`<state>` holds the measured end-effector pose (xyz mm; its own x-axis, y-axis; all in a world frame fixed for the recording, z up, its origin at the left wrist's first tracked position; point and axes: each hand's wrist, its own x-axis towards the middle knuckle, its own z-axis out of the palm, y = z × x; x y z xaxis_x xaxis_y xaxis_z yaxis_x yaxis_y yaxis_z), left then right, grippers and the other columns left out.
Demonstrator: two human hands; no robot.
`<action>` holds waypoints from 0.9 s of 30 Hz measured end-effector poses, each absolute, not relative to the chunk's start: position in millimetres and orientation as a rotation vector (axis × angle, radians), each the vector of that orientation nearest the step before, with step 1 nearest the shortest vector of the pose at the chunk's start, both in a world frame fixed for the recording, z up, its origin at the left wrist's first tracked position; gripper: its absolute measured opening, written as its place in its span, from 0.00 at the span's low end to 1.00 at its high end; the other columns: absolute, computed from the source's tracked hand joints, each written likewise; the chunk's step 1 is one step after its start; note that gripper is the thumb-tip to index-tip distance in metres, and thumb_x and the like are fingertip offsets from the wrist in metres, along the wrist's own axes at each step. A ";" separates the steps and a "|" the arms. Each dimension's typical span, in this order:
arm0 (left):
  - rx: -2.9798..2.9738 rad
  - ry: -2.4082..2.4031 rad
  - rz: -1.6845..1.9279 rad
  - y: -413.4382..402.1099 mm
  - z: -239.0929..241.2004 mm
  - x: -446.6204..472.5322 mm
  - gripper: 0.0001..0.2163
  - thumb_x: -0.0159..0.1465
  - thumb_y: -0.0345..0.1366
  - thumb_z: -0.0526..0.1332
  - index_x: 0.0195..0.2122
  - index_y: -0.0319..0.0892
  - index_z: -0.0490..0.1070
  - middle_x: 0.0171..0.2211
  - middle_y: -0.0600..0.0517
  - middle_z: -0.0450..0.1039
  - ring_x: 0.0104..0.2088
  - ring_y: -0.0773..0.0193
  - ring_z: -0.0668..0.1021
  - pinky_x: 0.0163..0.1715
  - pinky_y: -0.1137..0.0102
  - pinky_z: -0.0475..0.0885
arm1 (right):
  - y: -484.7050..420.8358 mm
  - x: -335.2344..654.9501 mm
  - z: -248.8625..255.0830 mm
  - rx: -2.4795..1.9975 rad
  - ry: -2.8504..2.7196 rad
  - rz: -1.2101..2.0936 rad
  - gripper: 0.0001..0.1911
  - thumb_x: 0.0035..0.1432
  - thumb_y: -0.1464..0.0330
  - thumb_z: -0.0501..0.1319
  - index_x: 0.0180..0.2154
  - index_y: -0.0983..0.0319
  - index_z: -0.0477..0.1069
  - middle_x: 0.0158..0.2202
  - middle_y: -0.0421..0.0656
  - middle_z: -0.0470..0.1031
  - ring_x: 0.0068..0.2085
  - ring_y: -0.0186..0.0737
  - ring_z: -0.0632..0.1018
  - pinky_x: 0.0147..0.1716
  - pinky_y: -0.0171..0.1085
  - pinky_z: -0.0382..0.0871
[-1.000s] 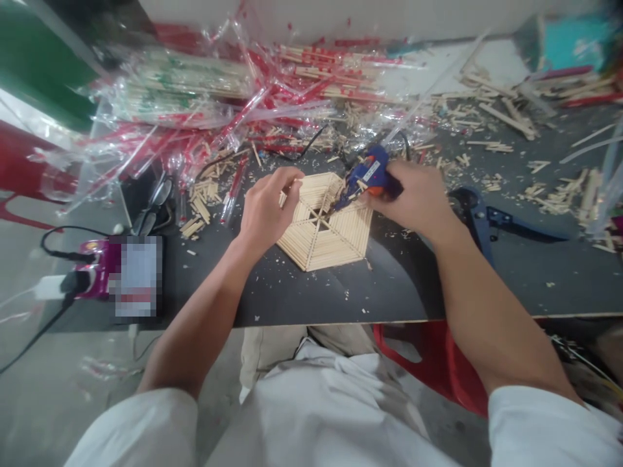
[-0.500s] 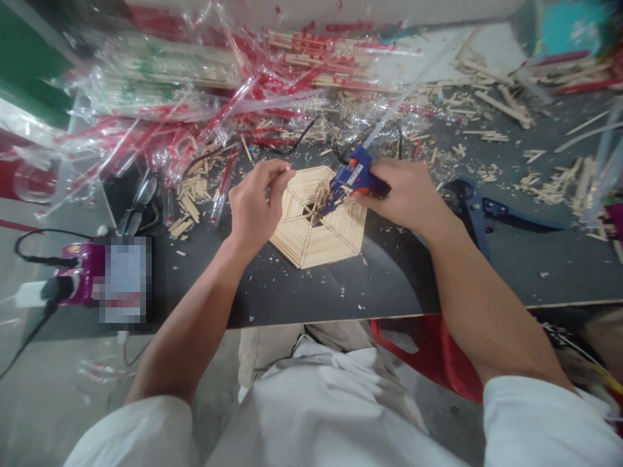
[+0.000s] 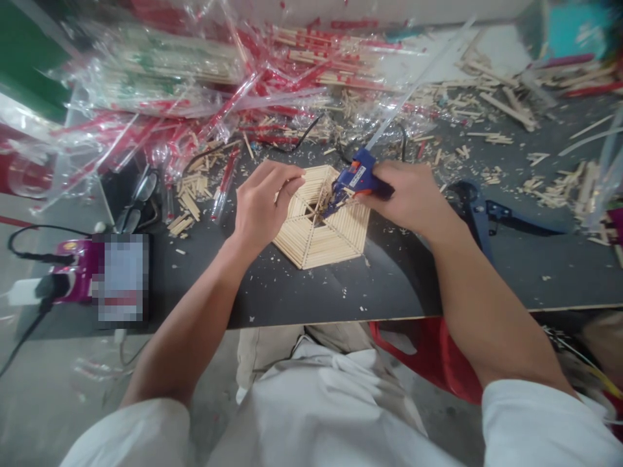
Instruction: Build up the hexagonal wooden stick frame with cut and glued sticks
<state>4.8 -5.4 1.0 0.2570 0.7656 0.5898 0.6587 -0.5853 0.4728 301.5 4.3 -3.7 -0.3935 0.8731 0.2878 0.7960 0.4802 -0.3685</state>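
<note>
A hexagonal panel of pale wooden sticks (image 3: 326,250) lies on the dark table, with a small opening at its centre. My right hand (image 3: 406,194) grips a blue hot glue gun (image 3: 357,174), its nozzle low over the middle of the panel. A long translucent glue stick (image 3: 396,107) sticks out of the gun's back. At the panel's upper left, my left hand (image 3: 265,201) is closed in a pinch. A tiny pale tip shows at its fingertips, too small to name.
Plastic-wrapped stick bundles (image 3: 170,71) crowd the back left. Loose stick pieces (image 3: 555,188) litter the right, near dark-handled cutters (image 3: 487,211). Glasses (image 3: 139,198), a phone-like device (image 3: 121,279) and a purple power socket (image 3: 80,272) with plugs sit on the left.
My left hand has shifted slightly right, inward over the panel's upper left edge, still pinched. The glue gun stays at the panel's centre. The whole view has shifted a little.
</note>
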 end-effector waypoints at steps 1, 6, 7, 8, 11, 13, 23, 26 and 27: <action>2.383 1.370 1.225 -5.7 1.0 4.9 0.13 0.79 0.44 0.57 0.47 0.47 0.81 0.45 0.47 0.84 0.44 0.59 0.84 0.48 0.63 0.80 | 4.3 301.6 -4.0 -1.391 -2.291 0.235 0.14 0.66 0.52 0.64 0.37 0.55 0.74 0.39 0.49 0.81 0.41 0.54 0.81 0.42 0.49 0.74; 2.408 1.380 1.212 -5.2 0.9 4.6 0.14 0.79 0.45 0.57 0.46 0.47 0.81 0.44 0.47 0.85 0.42 0.61 0.84 0.45 0.65 0.80 | 4.3 303.6 -3.8 -1.407 -2.299 0.225 0.13 0.66 0.53 0.64 0.39 0.55 0.75 0.39 0.49 0.80 0.40 0.54 0.81 0.42 0.50 0.73; 2.415 1.384 1.207 -4.8 0.4 4.4 0.15 0.79 0.46 0.56 0.46 0.47 0.81 0.43 0.47 0.85 0.41 0.61 0.84 0.44 0.65 0.80 | 4.4 304.2 -3.5 -1.413 -2.300 0.230 0.13 0.66 0.53 0.63 0.39 0.55 0.76 0.38 0.49 0.80 0.40 0.54 0.80 0.42 0.50 0.73; 2.423 1.389 1.199 -4.4 -0.2 4.2 0.15 0.79 0.47 0.56 0.46 0.47 0.81 0.43 0.47 0.85 0.41 0.61 0.84 0.44 0.65 0.80 | 4.4 304.8 -3.2 -1.418 -2.299 0.234 0.14 0.67 0.52 0.63 0.40 0.55 0.76 0.38 0.49 0.80 0.40 0.55 0.80 0.42 0.51 0.73; 2.430 1.387 1.197 -3.9 -1.8 4.0 0.15 0.79 0.47 0.56 0.47 0.47 0.81 0.43 0.47 0.85 0.42 0.60 0.84 0.45 0.64 0.80 | 4.6 305.6 -1.7 -1.423 -2.292 0.250 0.16 0.67 0.50 0.62 0.40 0.55 0.76 0.39 0.49 0.80 0.41 0.56 0.81 0.42 0.51 0.73; 2.422 1.371 1.209 -4.1 -2.1 4.1 0.15 0.79 0.47 0.56 0.47 0.47 0.81 0.43 0.48 0.85 0.42 0.61 0.84 0.45 0.64 0.80 | 4.4 305.0 -0.7 -1.431 -2.285 0.263 0.16 0.67 0.50 0.63 0.39 0.55 0.76 0.39 0.49 0.81 0.42 0.56 0.81 0.42 0.51 0.73; 2.378 1.308 1.190 -4.5 1.4 3.5 0.09 0.78 0.41 0.61 0.48 0.47 0.80 0.41 0.49 0.85 0.39 0.62 0.84 0.40 0.67 0.80 | 2.7 308.1 5.8 -1.476 -2.244 0.270 0.16 0.65 0.50 0.63 0.39 0.55 0.73 0.37 0.48 0.78 0.39 0.53 0.79 0.41 0.50 0.72; 2.394 1.373 1.166 -5.1 1.1 4.4 0.09 0.78 0.43 0.60 0.48 0.48 0.80 0.41 0.50 0.85 0.38 0.63 0.84 0.41 0.67 0.81 | 1.8 311.5 11.3 -1.456 -2.256 0.232 0.14 0.65 0.52 0.63 0.36 0.55 0.69 0.37 0.48 0.78 0.38 0.50 0.77 0.41 0.48 0.71; 2.395 1.388 1.162 -5.4 0.9 4.7 0.09 0.78 0.43 0.60 0.49 0.48 0.79 0.41 0.50 0.85 0.38 0.63 0.84 0.41 0.67 0.81 | 1.4 312.1 13.3 -1.460 -2.268 0.227 0.13 0.65 0.53 0.63 0.36 0.55 0.68 0.37 0.47 0.78 0.38 0.49 0.77 0.41 0.48 0.71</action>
<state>4.7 -5.4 0.9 0.2765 0.7879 0.5503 0.6805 -0.5648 0.4667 312.1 1.4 13.3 -0.3521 0.8970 0.2671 0.8265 0.4319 -0.3611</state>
